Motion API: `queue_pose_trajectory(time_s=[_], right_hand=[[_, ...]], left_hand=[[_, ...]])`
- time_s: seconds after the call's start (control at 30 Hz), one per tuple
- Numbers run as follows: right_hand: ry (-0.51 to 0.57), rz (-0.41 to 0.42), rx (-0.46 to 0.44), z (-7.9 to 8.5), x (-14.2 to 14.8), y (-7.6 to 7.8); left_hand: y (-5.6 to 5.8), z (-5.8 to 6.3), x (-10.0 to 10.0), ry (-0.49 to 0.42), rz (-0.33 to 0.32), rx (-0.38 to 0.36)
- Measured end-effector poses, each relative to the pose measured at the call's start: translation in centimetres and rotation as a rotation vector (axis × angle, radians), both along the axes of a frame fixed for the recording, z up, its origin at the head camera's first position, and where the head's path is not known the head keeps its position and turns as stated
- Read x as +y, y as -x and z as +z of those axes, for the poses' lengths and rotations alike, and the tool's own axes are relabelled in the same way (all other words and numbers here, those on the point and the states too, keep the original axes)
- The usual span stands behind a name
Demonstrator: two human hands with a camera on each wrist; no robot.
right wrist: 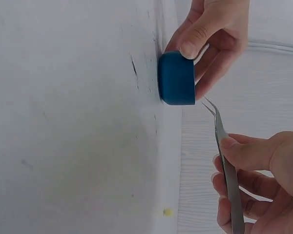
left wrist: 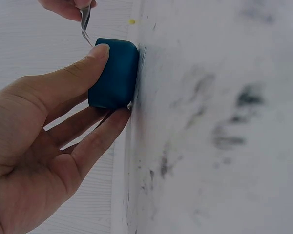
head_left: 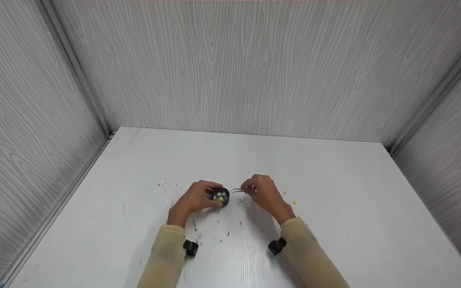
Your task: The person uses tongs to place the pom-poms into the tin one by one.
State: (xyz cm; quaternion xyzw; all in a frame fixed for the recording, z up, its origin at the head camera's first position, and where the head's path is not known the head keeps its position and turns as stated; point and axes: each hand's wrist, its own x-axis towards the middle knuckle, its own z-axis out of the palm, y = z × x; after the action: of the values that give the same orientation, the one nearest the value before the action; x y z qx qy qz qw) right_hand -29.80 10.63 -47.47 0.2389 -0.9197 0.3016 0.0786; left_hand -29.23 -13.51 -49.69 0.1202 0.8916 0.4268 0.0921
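Observation:
A small dark blue cup (head_left: 225, 201) stands on the white table with several little yellow and pale balls (head_left: 221, 197) inside. My left hand (head_left: 195, 198) grips it from the left, thumb on the near side and fingers round the far side; the left wrist view shows the cup's blue wall (left wrist: 115, 73) under the thumb. Between thumb and fingers my right hand (head_left: 265, 195) holds a pair of bent-tip metal tweezers (right wrist: 226, 165). Their tips are slightly apart, just beside the cup's rim, and nothing shows between them.
To the right of my right hand lie a yellow ball (head_left: 294, 202) and a pale ball (head_left: 285, 193). Dark specks and smudges (head_left: 197, 232) mark the white table (head_left: 334, 224). Wood-grain panels (head_left: 230, 68) wall in the back and both sides.

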Motion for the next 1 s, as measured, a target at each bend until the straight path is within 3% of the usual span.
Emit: queue_pose_trajectory(time_s=[0.43, 1.0], right_hand=[[0.037, -0.056, 0.031, 0.9, 4.0, 0.8], [-0.019, -0.128, 0.007, -0.4, 9.8, 1.3]], left_hand=[[-0.2, 0.1, 0.1, 0.013, 0.022, -0.022], [-0.2, -0.2, -0.1, -0.032, 0.013, -0.016]])
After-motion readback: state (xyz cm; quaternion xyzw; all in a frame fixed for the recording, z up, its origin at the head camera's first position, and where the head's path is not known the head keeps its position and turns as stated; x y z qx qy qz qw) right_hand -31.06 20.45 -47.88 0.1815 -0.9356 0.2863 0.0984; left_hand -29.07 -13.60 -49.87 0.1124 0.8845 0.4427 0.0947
